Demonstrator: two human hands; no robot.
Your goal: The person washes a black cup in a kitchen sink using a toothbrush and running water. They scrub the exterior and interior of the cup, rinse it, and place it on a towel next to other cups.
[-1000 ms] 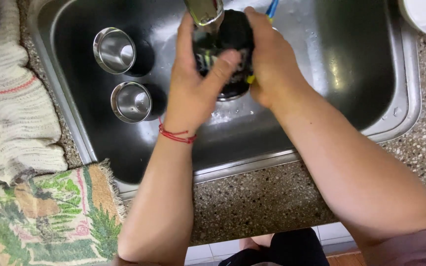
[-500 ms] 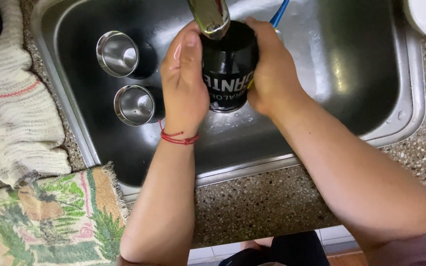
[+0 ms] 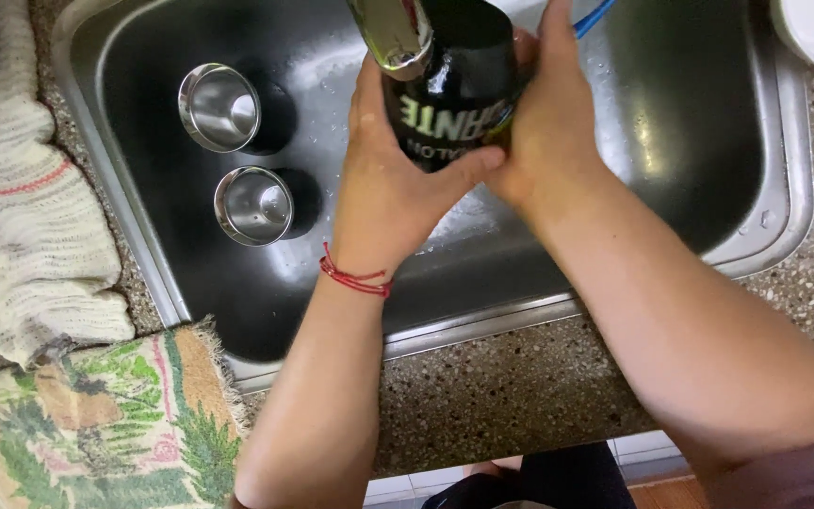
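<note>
Your left hand and right hand both grip a black bottle, fingers wrapped around it, under the tap. Two steel cups stand in the sink below.

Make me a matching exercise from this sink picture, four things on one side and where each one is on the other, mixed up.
Things:
1. black cup
2. two steel cups
3. red string bracelet
4. patterned cloth

Places:
A. on the left wrist
B. on the counter, near left corner
C. standing on the sink floor
D. held between left hand and right hand under the tap

Pairs: 1-D, 2-C, 3-A, 4-B
</note>
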